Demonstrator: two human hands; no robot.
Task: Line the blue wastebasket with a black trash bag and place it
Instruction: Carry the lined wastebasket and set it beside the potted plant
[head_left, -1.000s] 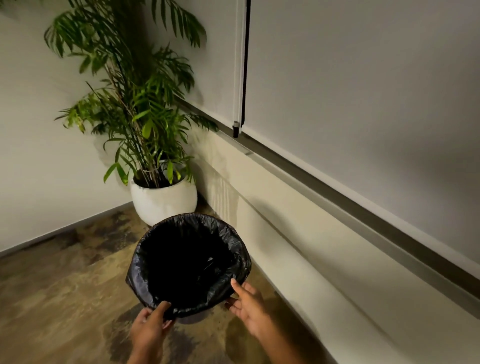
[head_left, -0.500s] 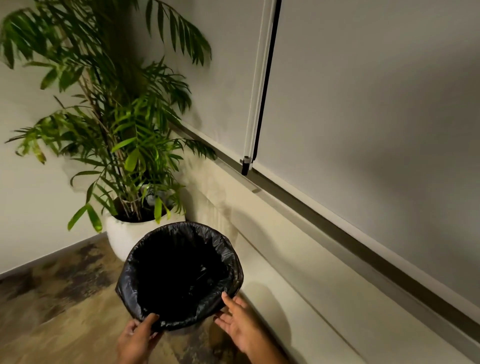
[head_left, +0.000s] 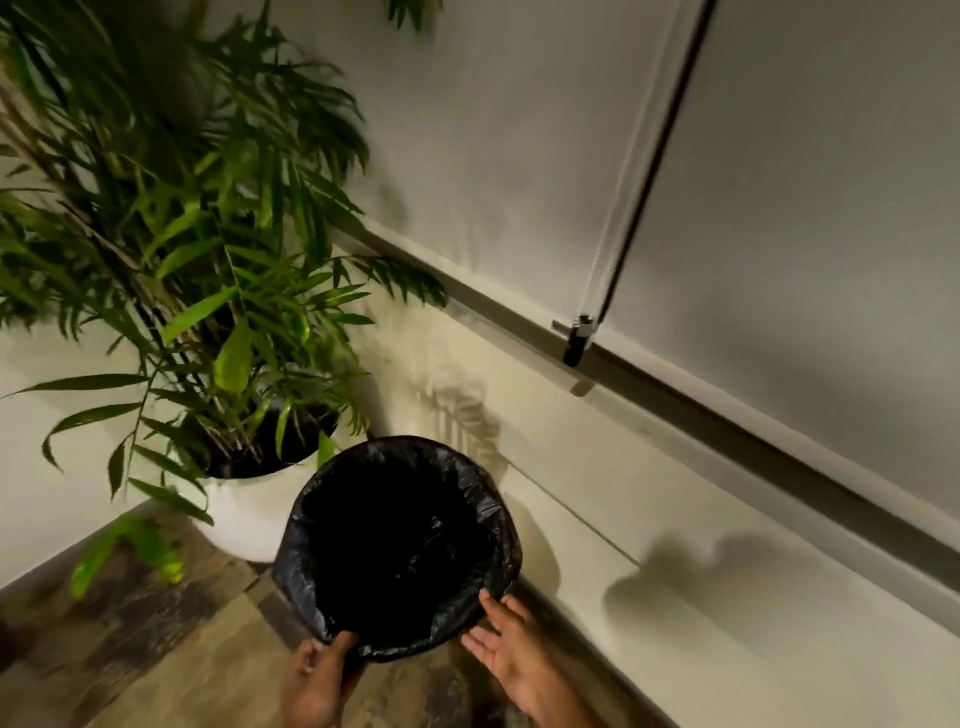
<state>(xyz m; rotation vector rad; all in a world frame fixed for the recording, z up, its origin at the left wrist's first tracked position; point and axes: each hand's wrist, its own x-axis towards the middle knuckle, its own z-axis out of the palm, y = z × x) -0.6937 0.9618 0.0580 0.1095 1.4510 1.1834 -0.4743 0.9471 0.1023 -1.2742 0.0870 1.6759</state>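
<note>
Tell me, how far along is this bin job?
Lining looks done: the black trash bag covers the wastebasket's opening and folds over its rim, hiding the blue. In hand: the left hand grips the near rim, while the right hand rests open against the side. Left: setting it down beside the white plant pot and letting go; whether it already touches the floor is unclear.

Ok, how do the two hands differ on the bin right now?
The left hand is curled, thumb hooked over the near rim of the bag that lines the bin; the right hand is open and flat, fingers spread. The left grips the rim from below; the right only rests fingertips on the bag's outer fold at the wall side. Both are at the near edge, low in view.
</note>
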